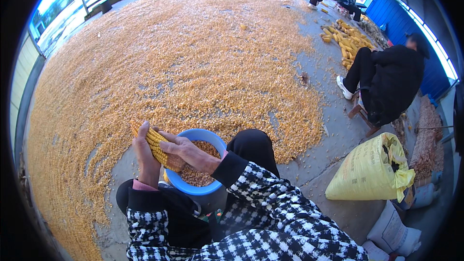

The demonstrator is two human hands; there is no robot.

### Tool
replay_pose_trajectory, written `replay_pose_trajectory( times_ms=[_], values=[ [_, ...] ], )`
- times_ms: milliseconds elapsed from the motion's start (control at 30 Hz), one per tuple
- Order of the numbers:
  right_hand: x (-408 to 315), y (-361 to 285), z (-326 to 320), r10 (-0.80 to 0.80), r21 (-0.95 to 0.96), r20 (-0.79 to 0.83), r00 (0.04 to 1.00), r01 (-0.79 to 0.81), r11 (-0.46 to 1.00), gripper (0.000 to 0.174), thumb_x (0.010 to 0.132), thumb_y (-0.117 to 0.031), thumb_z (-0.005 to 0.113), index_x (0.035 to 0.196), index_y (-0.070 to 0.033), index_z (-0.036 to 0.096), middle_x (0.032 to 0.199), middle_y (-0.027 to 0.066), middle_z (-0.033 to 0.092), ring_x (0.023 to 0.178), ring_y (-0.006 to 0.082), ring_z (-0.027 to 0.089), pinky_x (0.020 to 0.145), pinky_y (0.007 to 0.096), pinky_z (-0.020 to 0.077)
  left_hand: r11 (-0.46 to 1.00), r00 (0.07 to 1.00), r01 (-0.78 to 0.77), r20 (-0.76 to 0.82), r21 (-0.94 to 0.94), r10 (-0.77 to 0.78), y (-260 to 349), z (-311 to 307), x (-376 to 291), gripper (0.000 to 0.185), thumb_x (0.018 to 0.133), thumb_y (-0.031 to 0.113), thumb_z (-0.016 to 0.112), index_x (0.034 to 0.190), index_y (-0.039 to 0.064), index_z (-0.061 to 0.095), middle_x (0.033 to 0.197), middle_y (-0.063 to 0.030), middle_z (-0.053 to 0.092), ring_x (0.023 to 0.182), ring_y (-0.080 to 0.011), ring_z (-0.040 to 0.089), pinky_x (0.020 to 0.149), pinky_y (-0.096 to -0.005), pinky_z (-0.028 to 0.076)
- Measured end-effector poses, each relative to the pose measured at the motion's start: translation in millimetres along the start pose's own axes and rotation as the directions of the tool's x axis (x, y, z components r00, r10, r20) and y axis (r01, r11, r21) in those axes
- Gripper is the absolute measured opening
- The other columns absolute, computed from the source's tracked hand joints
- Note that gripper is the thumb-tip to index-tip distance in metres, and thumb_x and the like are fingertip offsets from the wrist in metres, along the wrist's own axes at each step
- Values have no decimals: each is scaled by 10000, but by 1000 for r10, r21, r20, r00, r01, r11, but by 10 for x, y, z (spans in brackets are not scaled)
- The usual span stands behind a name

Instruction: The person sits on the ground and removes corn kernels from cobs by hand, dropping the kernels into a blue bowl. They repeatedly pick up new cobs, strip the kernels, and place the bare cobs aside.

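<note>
A yellow ear of corn [156, 144] is held at a slant over the left side of a blue plastic basin [213, 137]. My left hand [142, 154] wraps its left side, with the thumb up along the kernels. My right hand [190, 151] lies across the ear from the right, fingers and thumb pressed on it. Towards its lower end a brownish patch could be bare cob or shadowed palm. Loose corn kernels [195, 178] fill the lower part of the basin, which stands between my knees.
Corn kernels [174, 69] cover the concrete floor ahead and left. At right, one person [393, 79] sits on a wooden stool near heaped ears of corn [346, 40]; two others are farther back. A yellow woven sack [362, 170] and white bags [393, 228] stand at my right.
</note>
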State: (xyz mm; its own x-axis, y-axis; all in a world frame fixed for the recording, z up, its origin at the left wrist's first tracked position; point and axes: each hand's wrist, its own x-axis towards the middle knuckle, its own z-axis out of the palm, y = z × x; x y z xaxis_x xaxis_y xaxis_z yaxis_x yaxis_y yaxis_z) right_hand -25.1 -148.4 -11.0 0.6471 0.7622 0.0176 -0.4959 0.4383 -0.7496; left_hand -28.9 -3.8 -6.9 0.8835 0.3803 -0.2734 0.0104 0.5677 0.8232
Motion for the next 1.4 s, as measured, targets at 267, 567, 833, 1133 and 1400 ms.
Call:
replay_pose_trajectory(
  times_ms=[267, 567, 833, 1133, 1400],
  values=[
    [-43, 67, 4, -97, -123, 2, 995, 97, 988, 610, 989, -167, 526, 1514, -28, 246, 1447, 92, 404, 1302, 148, 401, 1072, 267, 344, 989, 997, 71, 39, -127, -67, -14, -28, 20, 234, 946, 296, 571, 888, 71, 592, 773, -47, 635, 670, -164, 635, 606, -290, 540],
    [-49, 12, 85, -98, -114, -89, 991, 88, 990, 643, 966, -181, 592, 1501, -22, 274, 1377, 75, 474, 1232, 128, 461, 1037, 258, 378, 995, 996, -65, 58, 82, 60, -15, -20, -27, 216, 935, 296, 592, 872, 90, 589, 745, -17, 588, 674, -132, 607, 623, -268, 523],
    [-90, -87, 73, -7, -131, -51, 999, 0, 991, 597, 988, -177, 535, 1514, -61, 278, 1477, 84, 392, 1314, 133, 401, 1077, 270, 339, 993, 992, 104, 81, -56, -99, -4, -12, 36, 186, 945, 283, 577, 855, 120, 572, 707, -6, 594, 617, -127, 604, 563, -271, 519],
    [-114, -84, 112, 8, -50, -79, 997, -12, 999, 602, 948, -181, 463, 1504, -38, 281, 1455, 134, 404, 1297, 194, 449, 1077, 316, 367, 995, 1000, -24, 3, -92, 24, 64, 68, -61, 138, 911, 190, 622, 926, 59, 581, 777, -28, 611, 642, -130, 618, 573, -282, 531],
    [-86, -1, 136, -85, -414, -113, 990, 31, 910, 704, 948, -281, 618, 1497, -11, 268, 1396, 127, 460, 1242, 171, 476, 1038, 286, 384, 998, 999, -41, 0, -41, 41, 69, 94, -68, 139, 892, 181, 643, 891, 56, 584, 736, -27, 598, 609, -135, 610, 547, -278, 522]
  ],
)
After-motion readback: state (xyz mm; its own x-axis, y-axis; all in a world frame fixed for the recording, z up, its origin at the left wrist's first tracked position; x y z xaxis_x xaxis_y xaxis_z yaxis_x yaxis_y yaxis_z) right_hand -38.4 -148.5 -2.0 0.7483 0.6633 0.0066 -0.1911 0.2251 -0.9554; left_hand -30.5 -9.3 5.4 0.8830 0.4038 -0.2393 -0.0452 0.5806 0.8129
